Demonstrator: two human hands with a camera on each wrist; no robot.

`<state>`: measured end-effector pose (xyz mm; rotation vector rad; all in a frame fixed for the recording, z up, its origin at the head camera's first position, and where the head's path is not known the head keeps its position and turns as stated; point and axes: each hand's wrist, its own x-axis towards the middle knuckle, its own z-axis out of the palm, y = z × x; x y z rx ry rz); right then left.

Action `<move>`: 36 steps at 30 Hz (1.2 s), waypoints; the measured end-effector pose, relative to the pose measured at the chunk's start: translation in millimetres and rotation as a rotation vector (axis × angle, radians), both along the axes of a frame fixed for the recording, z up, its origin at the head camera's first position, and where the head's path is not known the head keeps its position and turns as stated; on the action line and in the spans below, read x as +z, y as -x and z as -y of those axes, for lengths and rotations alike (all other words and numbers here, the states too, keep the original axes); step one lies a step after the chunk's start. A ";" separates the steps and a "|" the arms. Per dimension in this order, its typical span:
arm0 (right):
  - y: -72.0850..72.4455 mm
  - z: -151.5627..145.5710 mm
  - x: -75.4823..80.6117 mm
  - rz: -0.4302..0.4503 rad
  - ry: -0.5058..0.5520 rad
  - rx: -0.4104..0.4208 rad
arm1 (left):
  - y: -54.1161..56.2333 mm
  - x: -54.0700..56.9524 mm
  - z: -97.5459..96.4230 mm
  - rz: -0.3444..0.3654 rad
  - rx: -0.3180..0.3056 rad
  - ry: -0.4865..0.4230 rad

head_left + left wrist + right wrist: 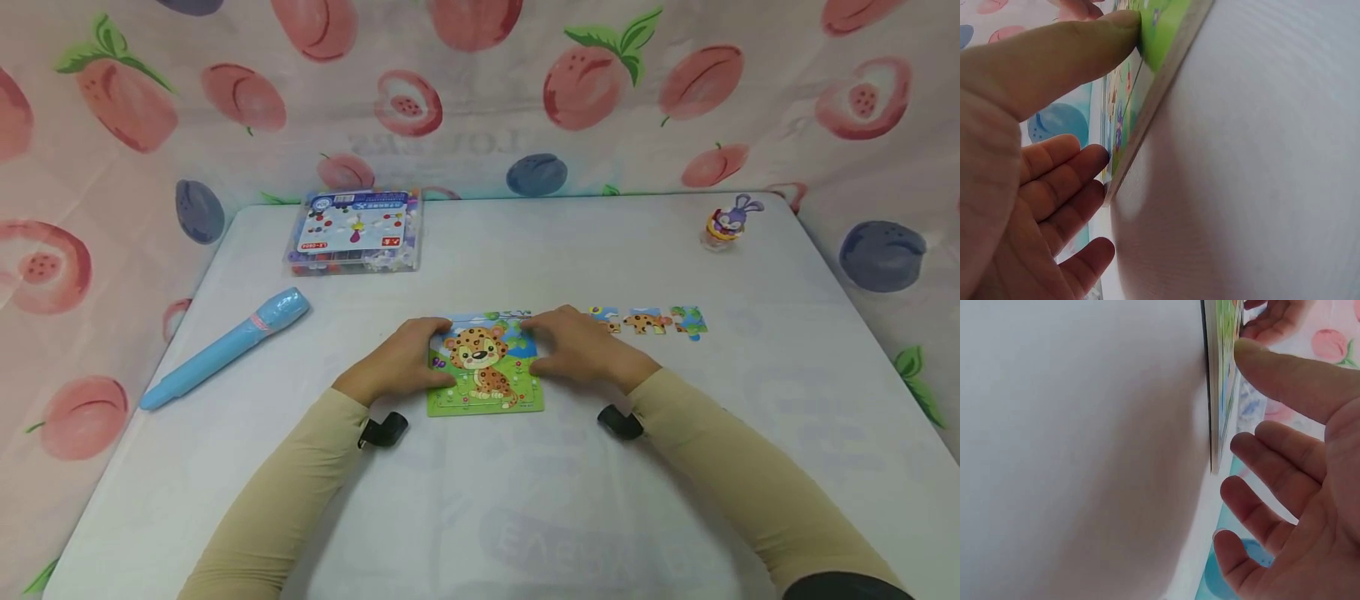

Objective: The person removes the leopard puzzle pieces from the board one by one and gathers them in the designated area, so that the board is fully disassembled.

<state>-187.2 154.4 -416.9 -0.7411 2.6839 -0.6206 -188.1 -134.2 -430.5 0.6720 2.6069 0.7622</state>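
A jigsaw puzzle board [487,404] with a spotted leopard cub on green grass lies flat on the white table. My left hand [405,358] spans its left edge. In the left wrist view the left thumb [1085,53] rests on the board's face, and the other fingers are extended by the edge. On the opposite side, my right hand [581,346] spans the right edge, thumb and index finger near the board, its other fingers loosely bent. In the right wrist view, the right thumb [1291,378] touches the board by its edge. Three puzzle pieces [647,321] lie beyond the right hand.
Toward the back left sits a clear plastic box [352,233] with a printed label and colourful contents. A light blue wrapped stick-shaped object [225,350] lies at the left. Near the back right corner stands a small purple rabbit-eared figure [729,223]. Fruit-printed cloth hangs behind.
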 end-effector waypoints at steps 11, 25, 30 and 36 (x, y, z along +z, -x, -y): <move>2.6 13.4 -3.5 -0.006 -0.004 0.063 | 0.2 -2.0 -0.5 0.004 0.013 -0.011; 2.4 18.1 -3.1 0.071 0.047 0.030 | 3.0 -5.9 -10.2 -0.040 0.107 0.002; 3.0 18.6 -4.5 0.088 0.065 0.021 | 1.2 -6.8 -15.9 -0.081 0.132 0.026; 3.6 19.7 -6.5 0.087 0.091 0.023 | 0.2 -4.4 -21.6 -0.105 0.157 0.062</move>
